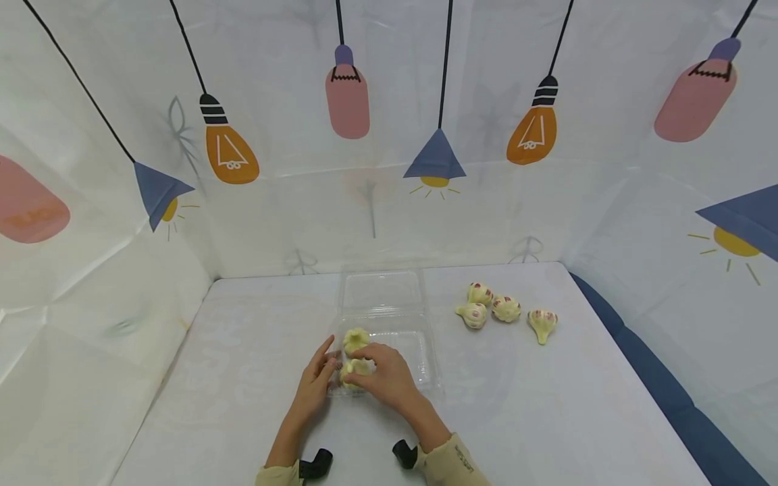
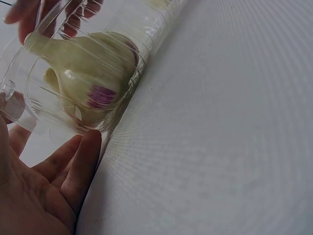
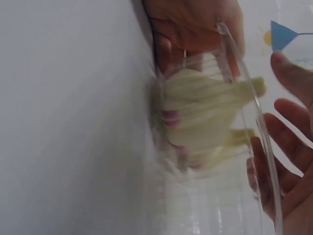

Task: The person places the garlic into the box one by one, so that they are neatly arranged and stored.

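Right hand (image 1: pixel 390 379) nearer, fingers parted; the front pale-yellow, purple-marked garlic bulb (image 1: pixel 356 368) stands stem-up at its nine o'clock, inside the clear plastic box (image 1: pixel 417 345); left hand (image 1: pixel 315 383), loosely spread, touches the side.

Soft head-view light, dimmer wrist views, right blurred

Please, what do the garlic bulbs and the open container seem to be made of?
Garlic bulbs: perhaps moulded plastic or foam, smooth, slightly shiny; purple patches look painted. Container: probably thin, glossy clear plastic; see-through, ribbed, with bright reflections.
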Demonstrator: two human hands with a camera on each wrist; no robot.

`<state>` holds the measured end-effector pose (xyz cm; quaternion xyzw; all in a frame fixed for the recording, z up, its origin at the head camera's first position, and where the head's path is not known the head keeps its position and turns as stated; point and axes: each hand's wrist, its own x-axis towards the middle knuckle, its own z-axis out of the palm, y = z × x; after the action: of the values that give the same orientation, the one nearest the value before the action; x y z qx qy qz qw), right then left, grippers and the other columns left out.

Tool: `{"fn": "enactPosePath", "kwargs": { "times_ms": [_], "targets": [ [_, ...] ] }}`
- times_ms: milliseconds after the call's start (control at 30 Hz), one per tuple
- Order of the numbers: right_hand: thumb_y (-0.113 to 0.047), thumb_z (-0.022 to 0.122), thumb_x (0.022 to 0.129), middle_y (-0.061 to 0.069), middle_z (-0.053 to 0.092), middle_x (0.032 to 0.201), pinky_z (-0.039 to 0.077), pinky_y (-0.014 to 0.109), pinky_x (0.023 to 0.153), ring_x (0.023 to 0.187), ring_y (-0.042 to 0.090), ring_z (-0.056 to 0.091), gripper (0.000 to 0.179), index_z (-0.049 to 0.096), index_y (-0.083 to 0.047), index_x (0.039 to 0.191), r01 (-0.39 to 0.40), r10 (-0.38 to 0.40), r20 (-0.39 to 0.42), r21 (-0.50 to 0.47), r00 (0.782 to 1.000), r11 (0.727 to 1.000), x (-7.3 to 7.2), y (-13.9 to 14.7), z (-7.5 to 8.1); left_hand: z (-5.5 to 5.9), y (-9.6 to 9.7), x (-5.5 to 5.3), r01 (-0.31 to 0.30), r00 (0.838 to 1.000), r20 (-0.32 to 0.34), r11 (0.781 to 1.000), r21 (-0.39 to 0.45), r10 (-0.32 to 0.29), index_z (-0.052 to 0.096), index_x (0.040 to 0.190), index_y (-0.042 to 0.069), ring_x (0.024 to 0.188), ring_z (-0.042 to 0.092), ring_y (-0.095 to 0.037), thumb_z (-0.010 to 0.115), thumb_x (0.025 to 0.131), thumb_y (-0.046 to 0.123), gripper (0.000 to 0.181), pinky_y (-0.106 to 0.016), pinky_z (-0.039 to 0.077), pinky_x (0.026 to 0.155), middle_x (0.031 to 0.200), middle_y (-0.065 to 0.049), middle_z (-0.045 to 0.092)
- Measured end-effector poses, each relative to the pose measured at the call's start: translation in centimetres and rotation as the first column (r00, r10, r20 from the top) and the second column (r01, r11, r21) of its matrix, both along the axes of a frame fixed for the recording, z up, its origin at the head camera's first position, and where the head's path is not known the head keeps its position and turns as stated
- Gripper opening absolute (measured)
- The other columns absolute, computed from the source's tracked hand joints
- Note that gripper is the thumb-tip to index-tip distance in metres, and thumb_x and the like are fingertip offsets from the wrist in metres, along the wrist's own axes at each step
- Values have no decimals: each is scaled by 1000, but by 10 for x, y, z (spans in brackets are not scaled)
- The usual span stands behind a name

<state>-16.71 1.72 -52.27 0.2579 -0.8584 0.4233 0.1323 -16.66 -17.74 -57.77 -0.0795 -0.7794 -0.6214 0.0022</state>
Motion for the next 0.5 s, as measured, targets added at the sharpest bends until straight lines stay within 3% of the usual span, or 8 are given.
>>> {"fn": "enactPosePath", "kwargs": {
  "times_ms": [233, 367, 500],
  "targets": [
    [-26, 82, 80, 2, 71, 98, 52, 33, 71, 89, 12, 64, 31, 73, -7, 103, -45, 43, -41, -31, 998, 999, -8, 19, 16, 1, -1, 0, 17, 1000, -3, 1000, 21, -17, 28, 153, 6, 112, 55, -43, 44, 105, 17, 51, -40, 52, 75, 133, -30, 50],
    [-24, 79, 83, 0, 71, 99, 53, 39, 70, 91, 14, 64, 27, 73, -9, 104, -17, 14, -54, -59, 998, 998, -14, 34, 29, 1, -1, 0, 22, 1000, -2, 999, 28, -22, 27, 153, 5, 113, 54, -45, 43, 105, 15, 51, -44, 51, 75, 133, -32, 49],
    [-21, 78, 84, 0, 71, 99, 53, 37, 70, 91, 17, 65, 22, 73, -11, 103, 34, -37, -40, -62, 999, 997, -23, 51, 39, 0, -1, 0, 7, 1000, -16, 1000, -1, -7, 30, 152, 7, 110, 57, -40, 44, 105, 15, 49, -40, 51, 74, 131, -30, 52]
  ]
}}
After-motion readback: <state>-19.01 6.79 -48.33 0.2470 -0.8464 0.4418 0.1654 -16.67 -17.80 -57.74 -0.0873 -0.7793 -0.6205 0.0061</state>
